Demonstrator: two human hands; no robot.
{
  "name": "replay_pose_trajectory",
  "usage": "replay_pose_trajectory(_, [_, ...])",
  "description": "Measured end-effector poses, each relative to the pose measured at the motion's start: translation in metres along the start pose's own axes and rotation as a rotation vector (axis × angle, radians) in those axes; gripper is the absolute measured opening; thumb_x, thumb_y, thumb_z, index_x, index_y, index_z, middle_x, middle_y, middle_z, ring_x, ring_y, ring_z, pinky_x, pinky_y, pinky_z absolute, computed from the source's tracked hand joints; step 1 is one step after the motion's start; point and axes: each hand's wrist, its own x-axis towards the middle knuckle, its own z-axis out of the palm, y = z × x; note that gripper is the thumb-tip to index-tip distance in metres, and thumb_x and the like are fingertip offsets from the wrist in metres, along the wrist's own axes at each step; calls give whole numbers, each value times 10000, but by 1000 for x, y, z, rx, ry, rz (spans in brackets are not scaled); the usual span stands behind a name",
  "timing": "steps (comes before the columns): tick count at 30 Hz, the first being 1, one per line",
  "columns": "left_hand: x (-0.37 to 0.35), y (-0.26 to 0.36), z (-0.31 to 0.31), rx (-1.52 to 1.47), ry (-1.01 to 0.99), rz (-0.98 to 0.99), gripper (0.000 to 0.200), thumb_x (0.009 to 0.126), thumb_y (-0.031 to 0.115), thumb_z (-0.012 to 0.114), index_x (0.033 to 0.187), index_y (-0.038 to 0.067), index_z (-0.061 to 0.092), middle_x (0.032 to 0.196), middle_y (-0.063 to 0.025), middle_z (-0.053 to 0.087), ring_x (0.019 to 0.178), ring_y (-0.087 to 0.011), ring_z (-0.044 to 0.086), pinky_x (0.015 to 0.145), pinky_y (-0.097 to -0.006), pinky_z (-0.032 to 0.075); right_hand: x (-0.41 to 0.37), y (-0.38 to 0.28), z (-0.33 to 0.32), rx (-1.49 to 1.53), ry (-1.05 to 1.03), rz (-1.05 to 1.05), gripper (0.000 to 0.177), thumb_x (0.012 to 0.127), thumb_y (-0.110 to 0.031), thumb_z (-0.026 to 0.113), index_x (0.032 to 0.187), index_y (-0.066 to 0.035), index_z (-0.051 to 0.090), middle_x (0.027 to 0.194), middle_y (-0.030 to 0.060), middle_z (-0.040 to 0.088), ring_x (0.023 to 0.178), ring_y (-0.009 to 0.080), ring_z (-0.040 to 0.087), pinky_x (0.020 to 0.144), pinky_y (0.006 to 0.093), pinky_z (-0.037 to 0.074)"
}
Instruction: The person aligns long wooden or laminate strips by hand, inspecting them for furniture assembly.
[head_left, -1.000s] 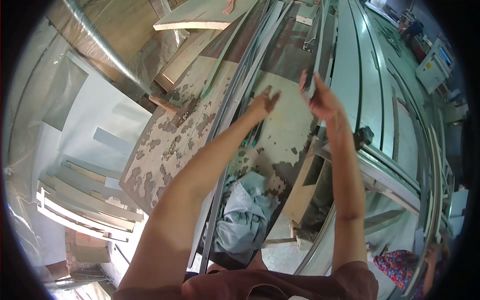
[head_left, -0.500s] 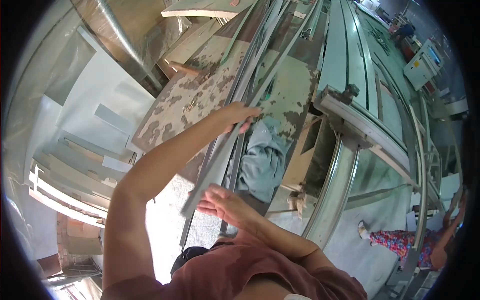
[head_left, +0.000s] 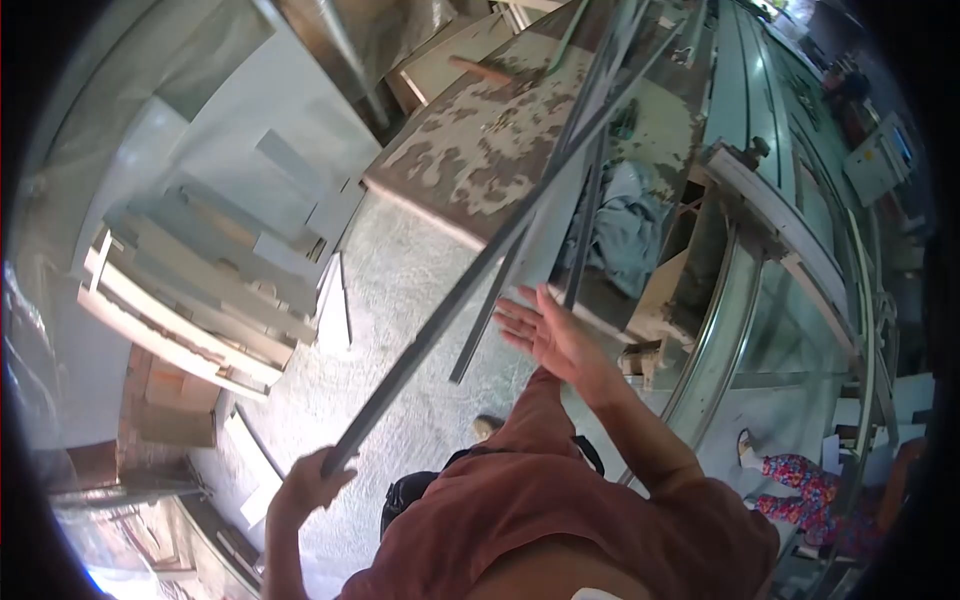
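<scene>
A long dark strip (head_left: 430, 335) slants from the lower left up to the worktable. My left hand (head_left: 312, 482) is closed round its lower end. Beside the strip, my right hand (head_left: 545, 335) is spread, palm up, with nothing in it. More long strips (head_left: 490, 315) lie on the table and stick out past its near edge. A crumpled grey-blue cloth (head_left: 625, 230) rests on the table to the right of the strips.
The worktable (head_left: 440, 150) has a blotchy worn top. Panels and boards (head_left: 185, 325) stand at the left. A metal rail (head_left: 715, 330) runs along the right. A person in patterned trousers (head_left: 800, 485) is at the lower right, partly hidden.
My left hand has moved down and to the left in view, and the held strip now reaches farther past the table. My right hand has opened wider. The view has shifted leftward.
</scene>
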Motion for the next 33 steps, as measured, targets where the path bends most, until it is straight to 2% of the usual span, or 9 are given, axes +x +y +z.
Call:
replay_pose_trajectory(2, [-41, -58, 8, 6, -25, -98, 315, 770, 159, 664, 1041, 36, 563, 570, -25, 538, 460, -76, 491, 401, -236, 401, 8, 17, 11, 54, 64, 25, 863, 797, -491, 555, 1350, -13, 97, 1315, 223, 293, 1211, 314, 350, 1012, 428, 305])
replay_pose_trajectory(5, [-101, -129, 34, -79, 94, -151, 312, 731, 146, 688, 1000, 26, 584, 670, -88, 624, 560, -143, 600, 502, -280, 471, 12, 41, 27, 80, 93, 75, 594, 764, -482, 604, 1115, -25, 456, 1146, 179, 493, 1113, 280, 466, 959, 422, 367])
replay_pose_trajectory(9, [-145, -194, 82, 150, 441, -163, 341, 675, 126, 690, 994, 52, 596, 798, -173, 625, 762, -305, 618, 648, -373, 473, 3, 93, 27, 174, 16, 300, 420, 766, -404, 644, 990, -99, 463, 996, 122, 560, 1074, 257, 483, 936, 427, 344])
replay_pose_trajectory(14, [-159, -290, 128, 336, 728, -301, 373, 584, 130, 704, 944, 115, 611, 837, -54, 601, 872, -247, 548, 866, -383, 351, -37, 144, 32, 99, -98, 556, 219, 875, -345, 512, 1013, -176, 529, 1126, 34, 529, 1126, 193, 455, 917, 374, 369])
replay_pose_trajectory(15, [-162, -309, 134, 339, 724, -301, 373, 584, 130, 704, 944, 115, 611, 837, -54, 601, 872, -247, 548, 866, -383, 351, -43, 147, 35, 102, -94, 556, 219, 875, -345, 512, 1013, -176, 529, 1126, 34, 529, 1126, 193, 455, 917, 374, 369])
replay_pose_trajectory(18, [-168, -350, 147, 417, 738, -290, 443, 573, 150, 714, 996, 125, 585, 931, -93, 568, 888, -282, 526, 823, -417, 359, -55, 151, 38, -280, -267, 659, 620, 848, -486, 488, 1295, -147, 225, 1311, 46, 359, 1202, 271, 364, 984, 374, 304])
replay_pose_trajectory(22, [-154, -381, 166, 241, 652, -344, 430, 589, 154, 716, 999, 132, 585, 907, -92, 568, 876, -296, 523, 824, -414, 361, -52, 144, 38, -399, -327, 635, 733, 837, -518, 480, 1318, -59, 172, 1343, 129, 290, 1231, 326, 317, 989, 396, 306])
replay_pose_trajectory(29, [-82, -328, 171, 191, 722, -236, 277, 666, 171, 690, 921, 87, 624, 844, -147, 617, 788, -320, 594, 684, -412, 463, -14, 99, 33, -422, -95, 480, 648, 824, -463, 546, 1217, -8, 303, 1246, 130, 358, 1126, 289, 422, 942, 386, 379])
replay_pose_trajectory(33, [-51, -233, 149, 28, 490, -397, 272, 705, 262, 671, 906, 84, 632, 704, -122, 632, 712, -291, 618, 670, -391, 467, 27, 49, 17, -508, -109, 355, 655, 814, -462, 561, 1240, -31, 312, 1142, 111, 458, 1011, 233, 512, 868, 384, 431])
